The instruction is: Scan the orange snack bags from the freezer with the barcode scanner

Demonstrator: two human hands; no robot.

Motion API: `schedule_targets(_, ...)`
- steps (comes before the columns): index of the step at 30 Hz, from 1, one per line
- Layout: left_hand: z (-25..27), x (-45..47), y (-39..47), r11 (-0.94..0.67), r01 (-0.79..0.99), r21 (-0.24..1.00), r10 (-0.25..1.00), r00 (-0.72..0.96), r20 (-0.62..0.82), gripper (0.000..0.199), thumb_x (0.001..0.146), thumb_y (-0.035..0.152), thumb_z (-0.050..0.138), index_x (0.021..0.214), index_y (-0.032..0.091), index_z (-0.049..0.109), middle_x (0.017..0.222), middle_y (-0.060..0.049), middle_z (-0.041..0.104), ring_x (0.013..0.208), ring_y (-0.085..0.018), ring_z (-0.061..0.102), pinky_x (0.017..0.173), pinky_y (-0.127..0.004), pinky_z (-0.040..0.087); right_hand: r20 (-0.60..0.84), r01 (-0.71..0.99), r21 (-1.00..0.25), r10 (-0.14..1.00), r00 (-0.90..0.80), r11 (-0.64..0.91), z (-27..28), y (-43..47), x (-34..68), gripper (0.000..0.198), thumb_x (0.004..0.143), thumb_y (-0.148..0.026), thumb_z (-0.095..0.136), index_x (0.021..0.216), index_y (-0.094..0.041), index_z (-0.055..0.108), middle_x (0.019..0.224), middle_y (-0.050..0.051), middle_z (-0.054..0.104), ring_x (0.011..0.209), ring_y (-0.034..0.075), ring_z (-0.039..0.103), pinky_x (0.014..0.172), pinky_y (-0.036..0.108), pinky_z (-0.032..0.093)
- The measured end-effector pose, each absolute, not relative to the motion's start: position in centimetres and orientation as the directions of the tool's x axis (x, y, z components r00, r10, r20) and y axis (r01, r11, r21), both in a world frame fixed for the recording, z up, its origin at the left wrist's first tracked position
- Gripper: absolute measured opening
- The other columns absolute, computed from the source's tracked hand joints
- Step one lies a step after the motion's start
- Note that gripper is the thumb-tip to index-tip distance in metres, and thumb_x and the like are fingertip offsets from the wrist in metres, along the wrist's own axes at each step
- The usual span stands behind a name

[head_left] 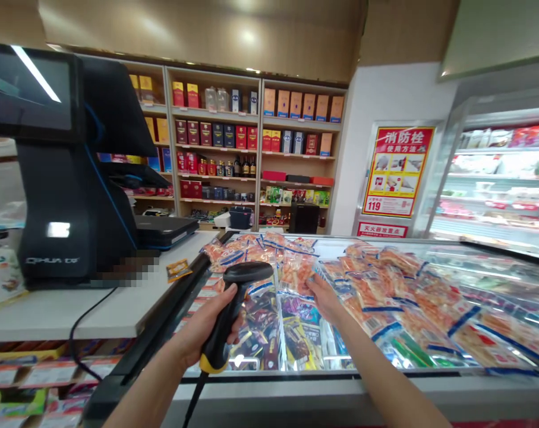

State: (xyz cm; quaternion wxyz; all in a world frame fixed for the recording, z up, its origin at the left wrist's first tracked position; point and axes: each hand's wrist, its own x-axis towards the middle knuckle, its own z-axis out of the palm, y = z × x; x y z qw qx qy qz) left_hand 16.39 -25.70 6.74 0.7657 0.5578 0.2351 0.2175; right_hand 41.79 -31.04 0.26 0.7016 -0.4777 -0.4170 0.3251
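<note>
My left hand [213, 318] is wrapped round a black barcode scanner [231, 312] with a yellow base, its head upright and its cord hanging down. My right hand [325, 295] pinches the edge of a clear plastic bag of orange-pink food [296, 270] that has a blue strip. Both hands are above a chest freezer [362, 377] with a glass top. More such bags [380, 279] lie in a loose pile to the right of my right hand. Under the glass, between my hands, dark and yellow packets [302, 339] show in wire compartments.
On the left, a white counter [117, 312] carries a black checkout terminal [73, 196] and a small orange packet [178, 270]. Below it are racks of sweets [17, 401]. Shelves of boxed bottles [216, 134] line the back, and a lit open fridge [501, 184] stands right.
</note>
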Motion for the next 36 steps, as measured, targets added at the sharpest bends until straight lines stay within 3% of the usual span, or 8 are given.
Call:
schedule_targets(14, 6.6, 20.9, -27.2, 0.286, 0.019, 0.958, 0.454, 0.878, -0.153, 0.042, 0.068, 0.051, 0.043, 0.087, 0.014, 0.051, 0.042, 0.004, 0.047, 0.033, -0.008, 0.041, 0.042, -0.022, 0.035, 0.213, -0.079, -0.945, 0.779, 0.589, 0.318, -0.6, -34.2, 48.1, 0.029, 0.063, -0.039, 0.053, 0.086, -0.023, 0.046, 0.077, -0.001, 0.06, 0.067, 0.015, 0.056, 0.056, 0.028, 0.043)
schedule_targets(18, 6.4, 21.6, -27.5, 0.267, 0.025, 0.963, 0.49, 0.857, -0.157, 0.04, 0.067, 0.051, 0.045, 0.084, 0.015, 0.051, 0.041, 0.004, 0.047, 0.033, -0.008, 0.041, 0.041, -0.021, 0.034, 0.335, 0.182, -0.936, 0.606, 0.722, 0.3, 0.7, -34.7, 49.2, 0.032, 0.066, -0.038, 0.046, 0.092, -0.02, 0.049, 0.077, 0.003, 0.06, 0.067, 0.016, 0.055, 0.061, 0.031, 0.043)
schedule_targets(20, 6.4, 21.9, -27.3, 0.257, 0.026, 0.966, 0.509, 0.846, -0.159, 0.038, 0.067, 0.051, 0.045, 0.08, 0.016, 0.05, 0.04, 0.004, 0.047, 0.033, -0.008, 0.041, 0.04, -0.021, 0.034, 0.457, 0.437, -0.888, 0.404, 0.792, 0.147, 1.9, -35.5, 50.4, 0.036, 0.069, -0.035, 0.041, 0.099, -0.017, 0.049, 0.08, 0.005, 0.059, 0.071, 0.018, 0.054, 0.067, 0.032, 0.042)
schedule_targets(23, 6.3, 22.3, -26.4, 0.244, 0.012, 0.97, 0.535, 0.833, -0.144, 0.036, 0.067, 0.052, 0.045, 0.073, 0.017, 0.048, 0.04, 0.004, 0.047, 0.032, -0.008, 0.041, 0.039, -0.02, 0.033, 0.659, 0.685, -0.679, 0.192, 0.727, -0.264, 3.8, -37.3, 52.7, 0.041, 0.073, -0.027, 0.032, 0.11, -0.013, 0.045, 0.094, 0.01, 0.057, 0.086, 0.02, 0.051, 0.078, 0.035, 0.037)
schedule_targets(26, 5.8, 22.5, -25.4, 0.239, 0.007, 0.971, 0.571, 0.808, -0.147, 0.038, 0.066, 0.054, 0.044, 0.064, 0.016, 0.048, 0.04, 0.004, 0.046, 0.032, -0.008, 0.04, 0.04, -0.021, 0.035, 0.744, 0.715, -0.395, 0.255, 0.617, -0.576, 4.4, -38.8, 54.5, 0.042, 0.075, -0.019, 0.028, 0.112, -0.015, 0.045, 0.111, 0.011, 0.048, 0.104, 0.021, 0.04, 0.088, 0.036, 0.028)
schedule_targets(29, 5.3, 22.5, -24.6, 0.252, -0.002, 0.968, 0.585, 0.797, -0.151, 0.041, 0.066, 0.055, 0.043, 0.056, 0.016, 0.046, 0.039, 0.004, 0.046, 0.032, -0.007, 0.039, 0.042, -0.022, 0.036, 0.639, 0.633, -0.207, 0.387, 0.664, -0.746, 3.5, -39.1, 55.4, 0.039, 0.074, -0.02, 0.031, 0.108, -0.021, 0.049, 0.119, 0.01, 0.042, 0.109, 0.026, 0.034, 0.087, 0.045, 0.025)
schedule_targets(33, 5.1, 22.3, -24.2, 0.247, -0.036, 0.968, 0.622, 0.772, -0.13, 0.039, 0.066, 0.053, 0.044, 0.055, 0.016, 0.045, 0.038, 0.004, 0.045, 0.031, -0.007, 0.038, 0.042, -0.022, 0.038, 0.475, 0.573, -0.124, 0.459, 0.751, -0.81, 2.6, -38.2, 55.6, 0.04, 0.075, -0.034, 0.033, 0.109, -0.02, 0.049, 0.123, 0.012, 0.036, 0.113, 0.032, 0.028, 0.083, 0.057, 0.02)
schedule_targets(36, 5.1, 22.1, -23.7, 0.261, -0.061, 0.963, 0.634, 0.763, -0.123, 0.039, 0.067, 0.053, 0.044, 0.057, 0.016, 0.047, 0.038, 0.004, 0.045, 0.03, -0.006, 0.037, 0.042, -0.022, 0.038, 0.546, 0.566, -0.15, 0.409, 0.731, -0.811, 3.2, -36.9, 55.0, 0.046, 0.076, -0.041, 0.03, 0.111, -0.017, 0.046, 0.124, 0.014, 0.034, 0.115, 0.033, 0.023, 0.084, 0.058, 0.016)
